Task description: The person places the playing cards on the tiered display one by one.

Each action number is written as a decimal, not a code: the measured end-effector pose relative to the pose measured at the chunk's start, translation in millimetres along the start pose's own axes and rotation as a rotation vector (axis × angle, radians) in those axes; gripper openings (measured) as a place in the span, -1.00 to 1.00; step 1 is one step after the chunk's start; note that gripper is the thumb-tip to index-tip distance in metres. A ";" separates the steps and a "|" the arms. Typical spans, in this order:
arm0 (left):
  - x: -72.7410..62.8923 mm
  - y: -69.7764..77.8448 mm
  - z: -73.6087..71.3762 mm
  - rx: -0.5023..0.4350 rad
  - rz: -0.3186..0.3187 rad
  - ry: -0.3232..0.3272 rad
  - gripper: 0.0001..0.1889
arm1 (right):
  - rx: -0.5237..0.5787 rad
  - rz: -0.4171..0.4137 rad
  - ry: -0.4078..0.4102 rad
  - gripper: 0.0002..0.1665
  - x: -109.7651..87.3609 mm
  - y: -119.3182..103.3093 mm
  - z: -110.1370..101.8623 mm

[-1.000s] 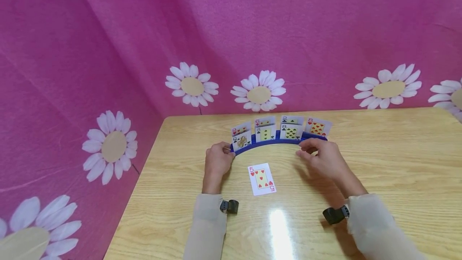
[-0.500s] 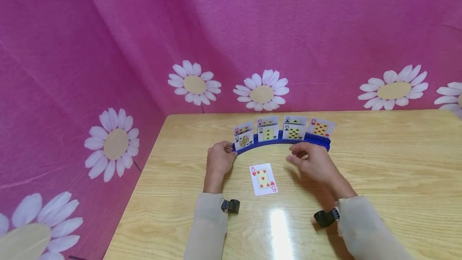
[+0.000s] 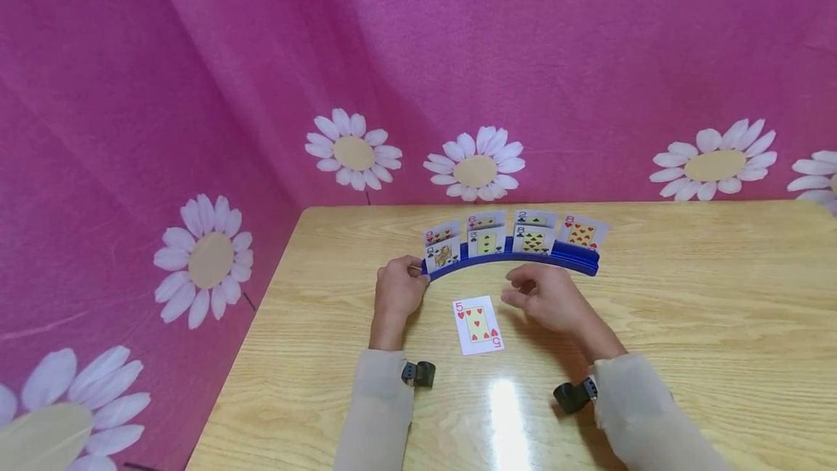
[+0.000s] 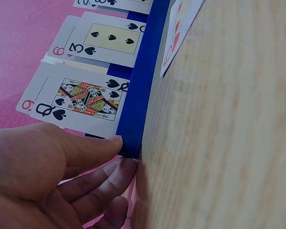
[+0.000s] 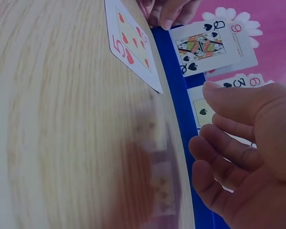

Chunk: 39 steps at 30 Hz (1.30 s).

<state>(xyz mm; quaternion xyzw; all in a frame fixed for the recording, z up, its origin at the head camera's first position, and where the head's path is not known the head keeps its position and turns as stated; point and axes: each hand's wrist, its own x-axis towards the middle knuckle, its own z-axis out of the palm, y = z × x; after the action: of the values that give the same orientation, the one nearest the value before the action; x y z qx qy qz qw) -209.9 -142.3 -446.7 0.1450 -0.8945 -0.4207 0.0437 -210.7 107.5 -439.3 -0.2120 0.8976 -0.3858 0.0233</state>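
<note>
A curved blue card holder [image 3: 575, 260] stands on the table with playing cards upright in two rows. At its left end my left hand [image 3: 398, 288] grips the tip, thumb on the front edge and fingers at the end, beside the queen of spades [image 4: 88, 102]. My right hand [image 3: 546, 299] hovers in front of the holder with loosely bent fingers and nothing between them. Left of it, the five of hearts [image 3: 478, 325] lies face up on the table. The three of spades [image 3: 486, 242] and eight of clubs [image 3: 533, 240] stand in the front row.
Behind them stand a red nine [image 3: 442, 231], a red six [image 3: 485, 219], a two of clubs [image 3: 536, 218] and the eight of hearts [image 3: 584, 232]. The wooden table [image 3: 706, 296] meets a pink flowered cloth [image 3: 562, 78] at the back and left.
My right hand has let go of the holder's right end and moved left and toward me, nearer the five of hearts. My left hand stays on the holder's left end.
</note>
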 end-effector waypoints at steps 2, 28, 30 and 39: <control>-0.1 -0.1 -0.3 0.004 0.004 0.002 -0.74 | -0.005 0.003 -0.013 -0.62 1.1 -0.7 3.1; 1.2 -1.9 -1.3 -0.009 0.006 -0.009 -0.75 | -0.108 0.011 -0.178 -0.74 18.1 -12.0 25.4; 1.6 -1.7 -1.3 -0.010 0.003 -0.009 -0.75 | -0.132 0.017 -0.192 -0.74 19.7 -13.2 26.3; 2.0 -0.1 -1.9 0.001 -0.005 -0.010 -0.75 | -0.203 0.079 -0.237 -0.68 23.7 -18.2 28.0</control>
<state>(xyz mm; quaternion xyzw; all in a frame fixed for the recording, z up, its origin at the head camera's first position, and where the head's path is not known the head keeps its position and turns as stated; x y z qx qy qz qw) -211.4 -144.4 -445.7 0.1452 -0.8944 -0.4212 0.0380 -219.9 67.9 -443.2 -0.2219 0.9306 -0.2640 0.1224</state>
